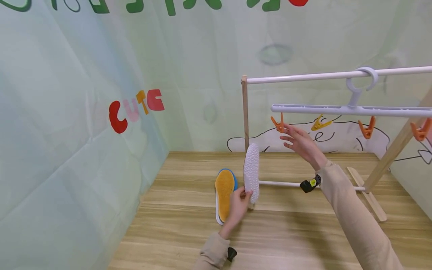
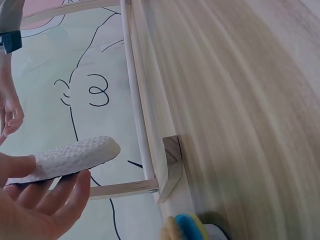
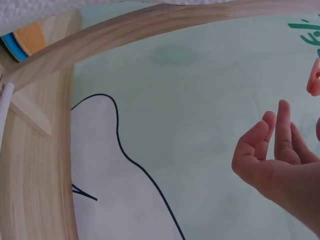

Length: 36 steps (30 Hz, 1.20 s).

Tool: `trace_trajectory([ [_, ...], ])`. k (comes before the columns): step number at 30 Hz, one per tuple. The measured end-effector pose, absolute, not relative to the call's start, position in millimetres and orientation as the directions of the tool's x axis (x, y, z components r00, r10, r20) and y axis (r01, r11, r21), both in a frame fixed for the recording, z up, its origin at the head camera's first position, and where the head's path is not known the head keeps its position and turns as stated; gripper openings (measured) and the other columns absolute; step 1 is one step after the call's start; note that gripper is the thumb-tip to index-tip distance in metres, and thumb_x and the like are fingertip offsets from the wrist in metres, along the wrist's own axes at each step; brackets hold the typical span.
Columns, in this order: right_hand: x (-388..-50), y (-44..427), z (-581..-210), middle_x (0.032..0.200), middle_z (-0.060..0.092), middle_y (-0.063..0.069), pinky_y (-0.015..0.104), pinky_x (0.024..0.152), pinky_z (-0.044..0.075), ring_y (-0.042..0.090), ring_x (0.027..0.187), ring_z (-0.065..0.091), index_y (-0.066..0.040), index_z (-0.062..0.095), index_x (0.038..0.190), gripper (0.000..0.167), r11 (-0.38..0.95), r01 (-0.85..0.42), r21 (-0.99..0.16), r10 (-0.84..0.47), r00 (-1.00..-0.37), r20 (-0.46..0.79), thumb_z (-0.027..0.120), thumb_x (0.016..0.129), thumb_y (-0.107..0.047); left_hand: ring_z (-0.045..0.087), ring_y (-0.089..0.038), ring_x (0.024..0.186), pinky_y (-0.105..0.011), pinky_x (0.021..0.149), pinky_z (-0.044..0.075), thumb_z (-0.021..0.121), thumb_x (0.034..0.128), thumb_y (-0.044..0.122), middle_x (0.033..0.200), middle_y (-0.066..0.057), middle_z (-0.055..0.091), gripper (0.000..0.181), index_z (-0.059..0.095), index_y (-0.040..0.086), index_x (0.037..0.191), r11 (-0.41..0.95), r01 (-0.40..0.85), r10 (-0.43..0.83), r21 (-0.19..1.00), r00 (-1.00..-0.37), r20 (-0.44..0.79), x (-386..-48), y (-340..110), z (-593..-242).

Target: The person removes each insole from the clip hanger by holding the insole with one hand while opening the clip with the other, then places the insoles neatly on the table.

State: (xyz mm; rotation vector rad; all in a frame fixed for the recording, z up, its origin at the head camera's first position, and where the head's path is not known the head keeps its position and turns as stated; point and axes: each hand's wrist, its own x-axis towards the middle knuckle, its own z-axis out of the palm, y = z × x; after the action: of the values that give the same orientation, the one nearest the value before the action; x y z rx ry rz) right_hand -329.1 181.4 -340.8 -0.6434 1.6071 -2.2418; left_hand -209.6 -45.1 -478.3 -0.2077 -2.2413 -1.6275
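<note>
My left hand (image 1: 239, 206) pinches a white, bumpy-surfaced insole (image 1: 251, 170) near its lower end, thumb on one face and fingers behind. In the left wrist view the insole (image 2: 75, 156) shows a thin dark underside. My right hand (image 1: 302, 144) is raised under the left end of a pale hanger (image 1: 314, 109), its fingertips close to an orange clip (image 1: 279, 124). The right wrist view shows a gap between the visible fingers (image 3: 283, 130) and the clip (image 3: 314, 80); the thumb is mostly cut off there.
Other insoles, an orange-topped one (image 1: 224, 193) over a blue-edged one (image 1: 235, 178), lie left of the rack's wooden post (image 1: 245, 112). A white rod (image 1: 303, 77) carries the hanger. More clips (image 1: 367, 127) hang along it. A low white bar (image 1: 280, 183) crosses near the floor.
</note>
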Motion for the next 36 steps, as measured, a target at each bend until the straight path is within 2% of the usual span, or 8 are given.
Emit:
trace_trajectory([
  [8, -319.1, 186.8, -350.7, 0.116, 0.057, -0.007, 0.024, 0.078, 0.040, 0.011, 0.097, 0.050, -0.022, 0.049, 0.120, 0.031, -0.305, -0.037, -0.952, -0.517, -0.833, 0.198, 0.029, 0.097, -0.020, 0.063, -0.039, 0.071, -0.025, 0.060, 0.052, 0.057, 0.0795, -0.007, 0.081, -0.029, 0.065, 0.013, 0.059, -0.015, 0.090, 0.269, 0.327, -0.141, 0.906, -0.917, 0.373, -193.5, -47.4, -448.6],
  [13, -314.5, 185.1, -357.6, 0.115, 0.058, -0.009, 0.024, 0.079, 0.040, 0.009, 0.097, 0.051, -0.023, 0.049, 0.120, 0.031, -0.287, -0.032, -0.958, -0.536, -0.823, 0.188, 0.028, 0.098, -0.021, 0.062, -0.040, 0.071, -0.019, 0.059, 0.049, 0.056, 0.0804, -0.007, 0.082, -0.029, 0.065, 0.015, 0.058, -0.014, 0.094, 0.247, 0.333, -0.167, 0.910, -0.910, 0.379, -188.6, -49.6, -439.8],
  [18, -309.5, 181.5, -364.3, 0.116, 0.057, -0.007, 0.022, 0.077, 0.043, 0.009, 0.096, 0.052, -0.022, 0.044, 0.122, 0.029, -0.278, -0.019, -0.960, -0.535, -0.828, 0.171, 0.027, 0.098, -0.024, 0.062, -0.040, 0.072, -0.019, 0.058, 0.049, 0.054, 0.0805, -0.009, 0.082, -0.031, 0.064, 0.012, 0.055, -0.014, 0.091, 0.217, 0.360, -0.187, 0.907, -0.897, 0.401, -190.5, -52.2, -440.3],
  [25, -303.6, 180.2, -372.9, 0.111, 0.059, -0.010, 0.023, 0.077, 0.041, 0.006, 0.093, 0.053, -0.023, 0.043, 0.119, 0.028, -0.257, 0.011, -0.966, -0.544, -0.828, 0.136, 0.024, 0.099, -0.025, 0.061, -0.031, 0.074, -0.022, 0.058, 0.048, 0.053, 0.0810, -0.009, 0.084, -0.028, 0.064, 0.010, 0.054, -0.013, 0.090, 0.239, 0.354, -0.226, 0.904, -0.886, 0.406, -191.8, -54.9, -441.6],
  [30, -299.4, 180.5, -379.0, 0.109, 0.060, -0.012, 0.022, 0.077, 0.042, 0.006, 0.093, 0.054, -0.025, 0.044, 0.119, 0.030, -0.257, 0.026, -0.966, -0.564, -0.816, 0.128, 0.022, 0.099, -0.026, 0.060, -0.034, 0.074, -0.018, 0.058, 0.046, 0.052, 0.0819, -0.009, 0.084, -0.030, 0.063, 0.013, 0.053, -0.014, 0.094, 0.220, 0.364, -0.233, 0.905, -0.881, 0.411, -192.0, -57.9, -441.6],
  [36, -293.8, 181.9, -386.3, 0.111, 0.060, -0.012, 0.022, 0.077, 0.042, 0.006, 0.093, 0.053, -0.025, 0.045, 0.118, 0.031, -0.246, 0.032, -0.969, -0.571, -0.812, 0.118, 0.020, 0.099, -0.026, 0.060, -0.037, 0.073, -0.020, 0.057, 0.047, 0.051, 0.0824, -0.009, 0.085, -0.032, 0.062, 0.019, 0.053, -0.014, 0.100, 0.184, 0.356, -0.237, 0.916, -0.888, 0.393, -192.8, -63.2, -441.8],
])
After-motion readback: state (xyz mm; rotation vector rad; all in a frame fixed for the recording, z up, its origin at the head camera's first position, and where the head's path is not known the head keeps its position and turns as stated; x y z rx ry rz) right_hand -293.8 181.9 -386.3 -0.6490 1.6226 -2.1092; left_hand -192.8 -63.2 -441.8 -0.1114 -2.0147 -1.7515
